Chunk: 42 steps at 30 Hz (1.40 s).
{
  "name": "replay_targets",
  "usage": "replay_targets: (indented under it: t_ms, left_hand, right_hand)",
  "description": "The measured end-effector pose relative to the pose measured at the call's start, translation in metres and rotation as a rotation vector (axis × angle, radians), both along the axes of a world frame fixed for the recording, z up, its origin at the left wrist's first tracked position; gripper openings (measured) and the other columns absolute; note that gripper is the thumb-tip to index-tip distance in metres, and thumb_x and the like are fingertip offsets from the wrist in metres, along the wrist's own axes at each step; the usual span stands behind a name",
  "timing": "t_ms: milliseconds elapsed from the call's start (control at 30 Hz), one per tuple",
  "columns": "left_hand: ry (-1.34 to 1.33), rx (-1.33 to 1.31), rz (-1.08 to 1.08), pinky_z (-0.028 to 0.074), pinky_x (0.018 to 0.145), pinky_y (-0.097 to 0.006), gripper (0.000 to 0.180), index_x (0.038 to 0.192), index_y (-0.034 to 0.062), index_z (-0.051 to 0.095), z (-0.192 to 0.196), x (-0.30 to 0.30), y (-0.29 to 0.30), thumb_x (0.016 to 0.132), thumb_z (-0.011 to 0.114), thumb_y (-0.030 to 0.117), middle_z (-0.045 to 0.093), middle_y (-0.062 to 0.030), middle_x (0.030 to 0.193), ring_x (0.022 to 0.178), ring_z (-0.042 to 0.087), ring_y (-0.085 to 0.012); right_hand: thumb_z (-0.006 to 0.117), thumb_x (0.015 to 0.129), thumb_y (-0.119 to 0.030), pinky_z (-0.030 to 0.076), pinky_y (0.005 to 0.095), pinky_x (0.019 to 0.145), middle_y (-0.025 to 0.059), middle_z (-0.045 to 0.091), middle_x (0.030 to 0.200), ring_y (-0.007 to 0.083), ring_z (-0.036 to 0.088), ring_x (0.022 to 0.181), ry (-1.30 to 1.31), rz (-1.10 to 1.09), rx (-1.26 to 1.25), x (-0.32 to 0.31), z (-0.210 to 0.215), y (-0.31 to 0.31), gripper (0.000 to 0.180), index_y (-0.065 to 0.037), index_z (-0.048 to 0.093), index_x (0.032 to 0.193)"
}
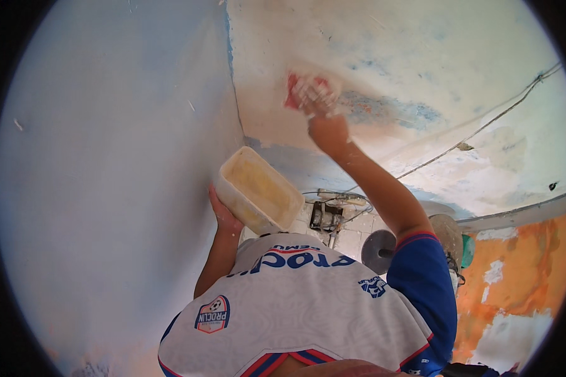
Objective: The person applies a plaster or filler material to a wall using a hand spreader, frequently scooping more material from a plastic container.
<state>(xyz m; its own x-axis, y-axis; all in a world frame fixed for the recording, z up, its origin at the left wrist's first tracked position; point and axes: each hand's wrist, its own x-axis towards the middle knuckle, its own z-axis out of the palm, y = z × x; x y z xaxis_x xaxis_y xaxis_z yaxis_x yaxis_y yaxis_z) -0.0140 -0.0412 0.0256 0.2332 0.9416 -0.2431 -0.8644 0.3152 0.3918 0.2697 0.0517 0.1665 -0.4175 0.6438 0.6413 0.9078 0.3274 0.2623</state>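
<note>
One red tool [292, 92], clamped in the right hand [319, 99], lies outward and rightward of the tub [238, 197] the left hand [225, 212] grips.

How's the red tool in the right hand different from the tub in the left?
The red tool is vivid red; the tub is cream.
The tool is up at the patchy wall; the tub sits nearer the body.
The tool is motion-blurred; the tub looks sharper.
Both are hand-held.
</note>
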Motion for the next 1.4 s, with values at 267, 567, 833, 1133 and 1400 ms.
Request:
replay_targets:
  t_ms: [267, 567, 833, 1133, 1400]
  left_hand:
    - [0.009, 0.012, -0.034, 0.041, 0.116, -0.048, 0.081, 0.154, 0.0108, 0.041, -0.011, -0.014, -0.002, 0.1, 0.034, 0.071, 0.048, -0.0122, 0.154, 0.141, 0.046, -0.034]
    - [-0.033, 0.075, 0.007, 0.041, 0.115, -0.049, 0.081, 0.155, 0.0095, 0.04, -0.012, -0.023, -0.002, 0.101, 0.035, 0.07, 0.048, -0.0122, 0.154, 0.141, 0.047, -0.0334]
    - [0.024, 0.013, -0.027, 0.042, 0.114, -0.049, 0.081, 0.153, 0.0093, 0.041, -0.003, -0.02, -0.001, 0.101, 0.034, 0.07, 0.05, -0.0121, 0.152, 0.138, 0.049, -0.0334]
    - [-0.066, 0.022, -0.009, 0.043, 0.114, -0.048, 0.08, 0.152, 0.0086, 0.043, -0.025, -0.038, -0.012, 0.101, 0.034, 0.069, 0.051, -0.014, 0.15, 0.138, 0.05, -0.0339]
    - [-0.085, 0.012, -0.089, 0.042, 0.114, -0.05, 0.078, 0.152, 0.0082, 0.043, -0.03, -0.031, -0.006, 0.101, 0.036, 0.067, 0.051, -0.0129, 0.151, 0.138, 0.05, -0.034]
  right_hand:
    - [0.053, 0.088, -0.003, 0.048, 0.0541, 0.11, 0.0228, 0.049, 0.152, 0.0388, 0.049, 0.141, -0.255, -0.348, 0.24, 0.037, -0.008, 0.026, 0.06, -0.002, 0.05, 0.148]
    - [0.06, 0.079, 0.007, 0.043, 0.0436, 0.115, 0.0134, 0.056, 0.149, 0.0345, 0.053, 0.137, 0.243, -0.063, 0.159, 0.002, 0.052, 0.005, 0.065, -0.012, 0.059, 0.142]
    - [0.052, 0.094, -0.009, 0.042, 0.0489, 0.115, 0.0116, 0.055, 0.15, 0.0319, 0.052, 0.139, -0.263, -0.08, 0.19, 0.028, -0.086, 0.037, 0.048, -0.005, 0.06, 0.141]
    - [0.059, 0.083, 0.005, 0.046, 0.0447, 0.112, 0.017, 0.054, 0.15, 0.0359, 0.055, 0.135, 0.176, -0.007, 0.481, -0.006, 0.104, 0.024, 0.061, -0.004, 0.054, 0.144]
    - [0.06, 0.087, -0.009, 0.042, 0.0547, 0.115, 0.0119, 0.061, 0.143, 0.0307, 0.049, 0.142, -0.104, 0.122, -0.173, -0.003, -0.076, 0.023, 0.057, -0.007, 0.057, 0.143]
